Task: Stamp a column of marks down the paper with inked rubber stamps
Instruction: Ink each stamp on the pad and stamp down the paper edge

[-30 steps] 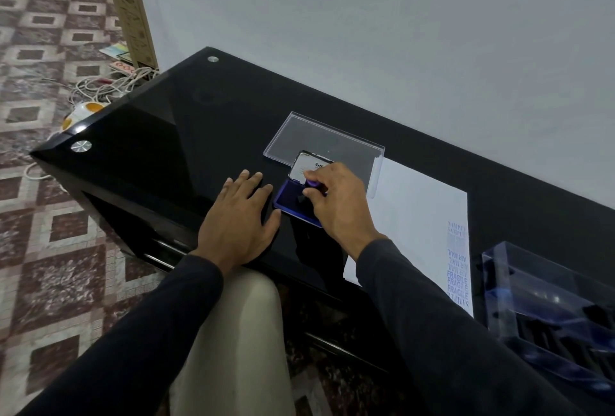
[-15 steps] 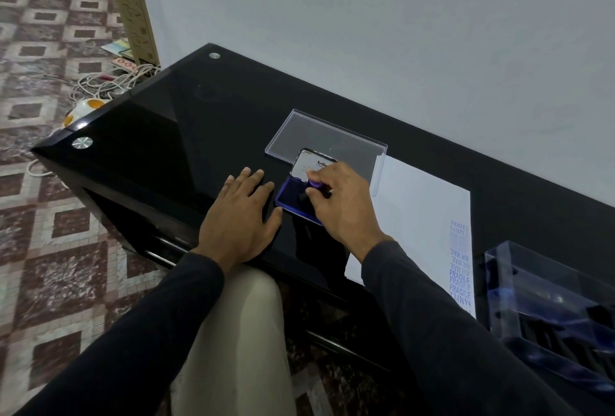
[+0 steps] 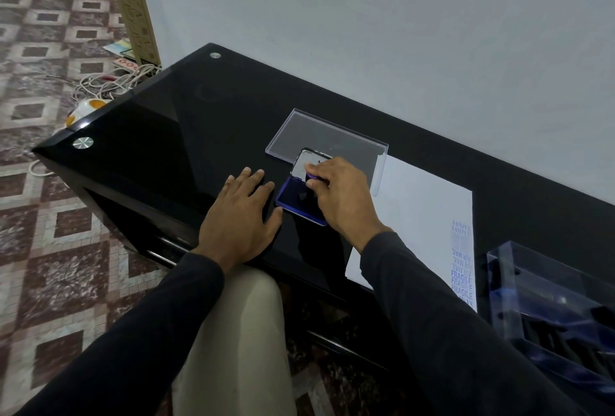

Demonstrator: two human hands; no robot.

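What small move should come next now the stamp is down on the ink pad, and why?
Probably lift the stamp, pinched in the right hand, off the ink pad and carry it to the paper; its column of marks looks unfinished.

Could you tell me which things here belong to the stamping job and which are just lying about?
In use: ink pad, rubber stamp, paper, clear stamp case, case lid.
Lying about: cables, booklets on the floor.
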